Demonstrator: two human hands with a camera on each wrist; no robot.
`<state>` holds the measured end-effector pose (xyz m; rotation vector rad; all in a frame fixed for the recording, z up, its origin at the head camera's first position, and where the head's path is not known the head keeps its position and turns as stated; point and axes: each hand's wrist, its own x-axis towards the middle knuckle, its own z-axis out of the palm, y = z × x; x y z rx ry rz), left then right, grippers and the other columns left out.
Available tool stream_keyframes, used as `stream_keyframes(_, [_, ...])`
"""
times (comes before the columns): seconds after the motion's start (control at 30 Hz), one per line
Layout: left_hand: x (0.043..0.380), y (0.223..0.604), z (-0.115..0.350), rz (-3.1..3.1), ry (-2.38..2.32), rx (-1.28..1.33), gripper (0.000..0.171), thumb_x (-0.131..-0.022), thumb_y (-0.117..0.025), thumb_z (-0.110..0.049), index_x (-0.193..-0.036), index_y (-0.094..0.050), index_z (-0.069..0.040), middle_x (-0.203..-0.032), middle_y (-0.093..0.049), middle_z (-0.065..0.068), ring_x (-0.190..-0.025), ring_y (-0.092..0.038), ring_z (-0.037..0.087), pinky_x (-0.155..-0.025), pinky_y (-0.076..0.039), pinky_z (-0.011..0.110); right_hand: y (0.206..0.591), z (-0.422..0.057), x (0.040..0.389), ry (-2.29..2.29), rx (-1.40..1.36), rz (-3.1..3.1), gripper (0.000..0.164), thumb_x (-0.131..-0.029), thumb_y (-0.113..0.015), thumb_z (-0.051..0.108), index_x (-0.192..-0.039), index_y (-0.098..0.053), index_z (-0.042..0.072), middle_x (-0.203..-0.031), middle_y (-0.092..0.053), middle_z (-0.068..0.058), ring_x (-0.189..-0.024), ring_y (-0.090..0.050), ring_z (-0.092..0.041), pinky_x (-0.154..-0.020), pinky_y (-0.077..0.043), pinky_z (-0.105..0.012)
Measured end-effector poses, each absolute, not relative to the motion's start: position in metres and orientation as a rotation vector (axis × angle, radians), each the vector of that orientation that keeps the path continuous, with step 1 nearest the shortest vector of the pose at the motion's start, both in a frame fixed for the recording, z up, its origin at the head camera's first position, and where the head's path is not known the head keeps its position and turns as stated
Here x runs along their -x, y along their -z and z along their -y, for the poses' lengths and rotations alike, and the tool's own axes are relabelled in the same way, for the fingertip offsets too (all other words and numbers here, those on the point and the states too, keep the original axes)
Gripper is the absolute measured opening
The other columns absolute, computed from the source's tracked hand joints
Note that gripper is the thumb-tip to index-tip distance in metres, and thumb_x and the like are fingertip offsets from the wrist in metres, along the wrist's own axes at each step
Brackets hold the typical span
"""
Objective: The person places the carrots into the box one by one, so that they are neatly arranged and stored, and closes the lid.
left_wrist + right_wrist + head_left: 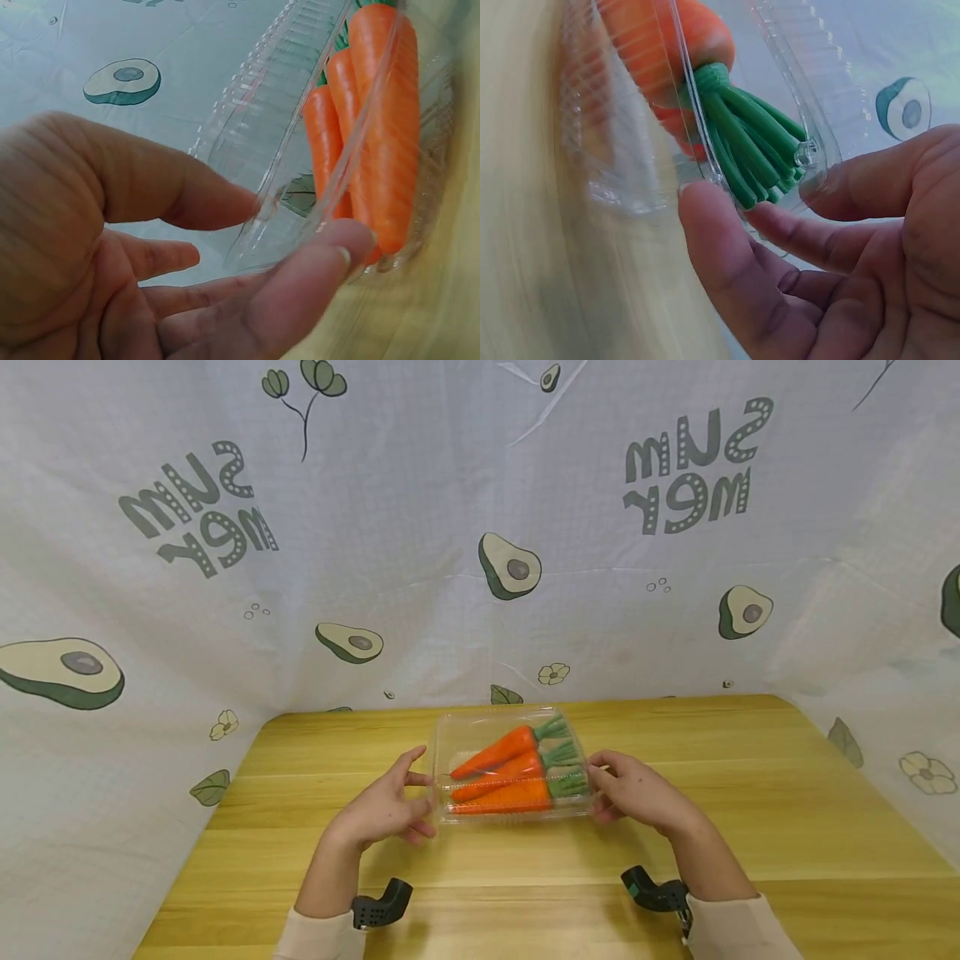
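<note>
A clear plastic clamshell container point(508, 817) lies on the wooden table with three orange carrots point(498, 768) inside, their green tops toward the right. In the left wrist view a gap shows between its lid edge and its base rim. At the left end my left hand point(386, 806) holds the edges, thumb at the lid and a fingertip at the lower rim. My right hand point(637, 789) grips the right end beside the green carrot tops point(750, 142), its thumb on the lid's corner and fingers at the base rim.
The wooden table point(712, 810) extends to both sides. A white cloth point(420, 527) printed with avocados and lettering hangs behind it and along both sides. Each wrist wears a black camera mount, one at the left point(382, 906), one at the right point(652, 892).
</note>
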<state>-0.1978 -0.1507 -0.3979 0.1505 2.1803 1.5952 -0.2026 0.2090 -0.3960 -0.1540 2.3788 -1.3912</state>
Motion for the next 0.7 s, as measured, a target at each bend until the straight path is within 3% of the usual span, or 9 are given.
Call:
stream_keyframes(0.13, [0.2, 0.401, 0.149, -2.194, -1.64, -0.122, 0.086, -0.095, -0.062, -0.002, -0.164, -0.012, -0.014, -0.143, -0.048, 0.026, -0.072, -0.074, 0.027, -0.069, -0.065, 0.04, 0.399, -0.211, 0.206, 1.409, 0.193, -2.376, 0.048, -0.111, -0.041, 0.019, -0.149, -0.034, -0.011, -0.111, -0.063, -0.022, -0.083, -0.069, -0.022, -0.081, -0.063, -0.039])
stream_keyframes(0.3, [0.203, 0.406, 0.148, -2.169, -1.701, -0.086, 0.085, -0.095, -0.061, 0.001, -0.163, -0.012, -0.01, -0.113, -0.059, 0.023, -0.074, -0.074, 0.026, -0.074, -0.065, 0.043, 0.402, -0.212, 0.208, 1.413, 0.191, -2.397, 0.052, -0.11, -0.043, 0.017, -0.152, -0.029, -0.009, -0.1, -0.067, -0.017, -0.082, -0.069, -0.023, -0.083, -0.062, -0.04])
stream_keyframes(0.4, [0.204, 0.408, 0.147, -2.158, -1.713, -0.064, 0.084, -0.095, -0.06, 0.001, -0.163, -0.011, -0.008, -0.101, -0.063, 0.021, -0.074, -0.074, 0.023, -0.074, -0.065, 0.043, 0.404, -0.212, 0.209, 1.416, 0.191, -2.408, 0.052, -0.11, -0.044, 0.017, -0.153, -0.03, -0.008, -0.104, -0.067, -0.018, -0.084, -0.069, -0.023, -0.084, -0.062, -0.04])
stream_keyframes(0.7, [0.208, 0.414, 0.145, -2.136, -1.707, -0.042, 0.081, -0.097, -0.06, 0.0, -0.162, -0.012, -0.005, -0.099, -0.065, 0.02, -0.07, -0.072, 0.016, -0.073, -0.066, 0.039, 0.404, -0.21, 0.209, 1.428, 0.163, -2.435, 0.049, -0.109, -0.047, 0.012, -0.151, -0.034, -0.009, -0.112, -0.063, -0.023, -0.084, -0.068, -0.021, -0.084, -0.062, -0.039])
